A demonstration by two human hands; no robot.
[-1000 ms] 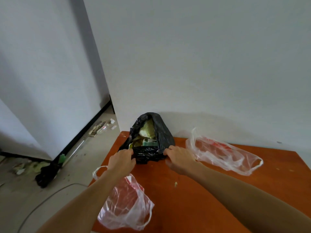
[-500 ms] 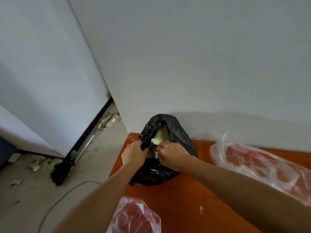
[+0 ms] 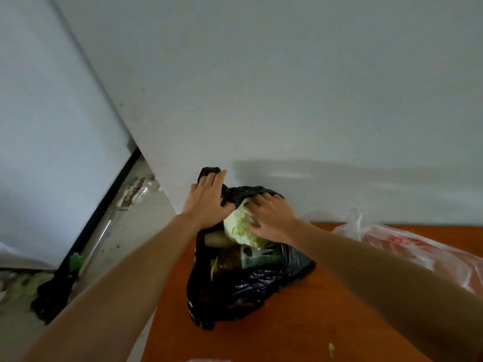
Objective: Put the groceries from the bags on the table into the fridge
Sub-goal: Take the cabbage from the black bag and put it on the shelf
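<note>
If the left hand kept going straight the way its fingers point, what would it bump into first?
Probably the white wall behind the table. The left hand pinches the rim of the black bag, fingers aimed up and away; nothing else shows between, though depth is unclear.

No text is readable. The clear plastic bag (image 3: 418, 246), right of the black bag (image 3: 248, 288), has red print, too blurred to make out. A green-and-white package (image 3: 257, 258) inside the black bag carries white marks, which can't be read either. No legible brand, number or sign.
</note>
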